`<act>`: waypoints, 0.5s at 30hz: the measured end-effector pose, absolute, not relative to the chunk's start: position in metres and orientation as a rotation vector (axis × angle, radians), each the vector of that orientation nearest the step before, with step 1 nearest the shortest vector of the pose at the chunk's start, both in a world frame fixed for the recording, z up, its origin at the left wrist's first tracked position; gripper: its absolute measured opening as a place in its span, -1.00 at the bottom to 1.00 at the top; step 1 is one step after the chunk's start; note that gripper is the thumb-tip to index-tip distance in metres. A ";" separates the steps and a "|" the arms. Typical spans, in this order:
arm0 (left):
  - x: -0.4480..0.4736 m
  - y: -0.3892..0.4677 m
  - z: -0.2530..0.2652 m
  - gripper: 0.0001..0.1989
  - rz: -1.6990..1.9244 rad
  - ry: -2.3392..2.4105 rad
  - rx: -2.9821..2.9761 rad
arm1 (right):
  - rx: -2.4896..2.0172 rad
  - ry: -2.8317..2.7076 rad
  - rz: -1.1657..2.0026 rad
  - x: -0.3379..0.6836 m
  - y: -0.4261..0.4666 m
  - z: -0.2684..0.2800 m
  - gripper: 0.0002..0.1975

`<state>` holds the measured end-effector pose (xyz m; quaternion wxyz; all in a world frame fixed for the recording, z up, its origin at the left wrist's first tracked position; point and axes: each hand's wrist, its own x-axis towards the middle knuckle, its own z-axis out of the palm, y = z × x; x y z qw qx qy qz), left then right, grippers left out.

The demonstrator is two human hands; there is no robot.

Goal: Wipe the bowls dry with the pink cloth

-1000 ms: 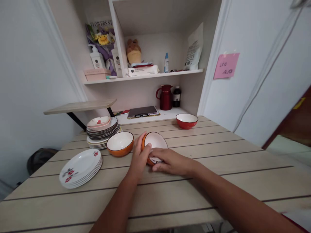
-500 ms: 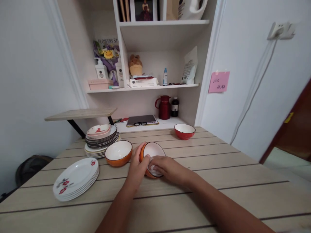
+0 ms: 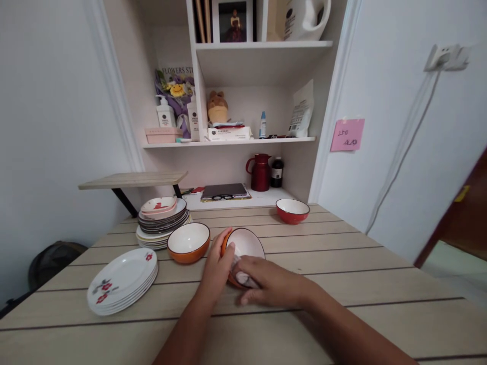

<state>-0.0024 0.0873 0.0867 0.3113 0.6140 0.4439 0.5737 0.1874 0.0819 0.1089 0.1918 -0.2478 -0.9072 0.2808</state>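
Observation:
My left hand grips the left rim of an orange bowl, thumb inside and fingers around the outside. The bowl is tilted on the table, its white inside turned toward me. My right hand is closed on a crumpled white tissue at the bowl's near rim; part of the tissue is hidden under the fingers. Just left of my left hand stands a second orange bowl, upright. Farther back on the right sits a red bowl with a white inside.
White flowered plates are stacked at the left. Behind them rises a pile of dark and white plates topped by small dishes. A laptop, glasses and a red jug lie at the back, below shelves.
My right hand has moved with the tissue from inside the bowl toward its near rim. The view has shifted slightly, while my left hand keeps its grip on the bowl.

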 end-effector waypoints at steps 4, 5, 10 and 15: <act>-0.001 0.090 0.085 -0.57 1.503 1.163 1.606 | -0.772 -2.740 0.346 0.190 0.084 0.106 -0.76; 0.000 0.090 0.083 -0.56 1.499 1.165 1.595 | -0.777 -2.748 0.287 0.190 0.084 0.105 -0.79; 0.001 0.091 0.077 -0.30 1.520 1.190 1.516 | -0.787 -2.545 0.352 0.183 0.081 0.103 -0.89; 0.008 0.086 0.076 -0.35 1.487 1.121 1.556 | -0.755 -2.276 0.669 0.175 0.079 0.106 -0.84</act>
